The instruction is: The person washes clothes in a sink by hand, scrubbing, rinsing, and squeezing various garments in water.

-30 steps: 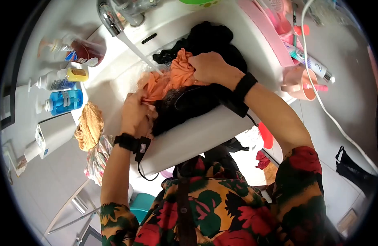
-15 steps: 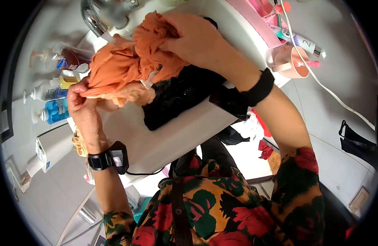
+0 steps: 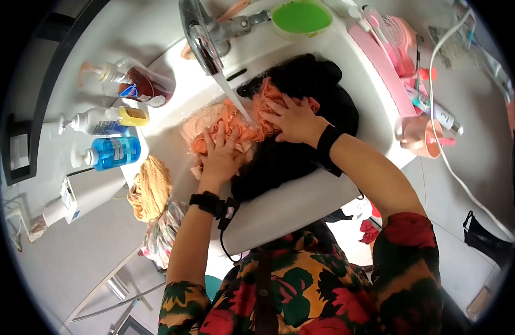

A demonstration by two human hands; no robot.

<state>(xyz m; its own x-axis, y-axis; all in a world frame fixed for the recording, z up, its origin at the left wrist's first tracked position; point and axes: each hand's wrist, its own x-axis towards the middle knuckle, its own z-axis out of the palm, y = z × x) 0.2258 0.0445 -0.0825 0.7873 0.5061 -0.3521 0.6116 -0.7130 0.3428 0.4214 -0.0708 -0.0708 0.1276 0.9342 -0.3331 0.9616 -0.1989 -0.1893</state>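
Wet orange cloth (image 3: 209, 120) lies bunched in the white sink (image 3: 240, 223). My left hand (image 3: 220, 161) rests on its near left part, fingers spread and palm down. On the right part of the same cloth, my right hand (image 3: 293, 120) presses with spread fingers. Water (image 3: 233, 95) runs from the metal faucet (image 3: 201, 42) onto the cloth between my hands. Black cloth (image 3: 335, 106) lies behind, beside and below the orange cloth. The undersides of the cloths are hidden.
Pump bottles, one with blue liquid (image 3: 117, 152), stand on the left ledge. A yellow cloth (image 3: 150, 190) hangs over the sink's left edge. At the back is a green bowl (image 3: 302, 18). A pink cup (image 3: 422, 137) and a white cable (image 3: 436, 106) are on the right.
The orange cloth, held up and gripped in both hands before, is now down in the sink. Both hands have let go and spread over it. Water now flows from the faucet.
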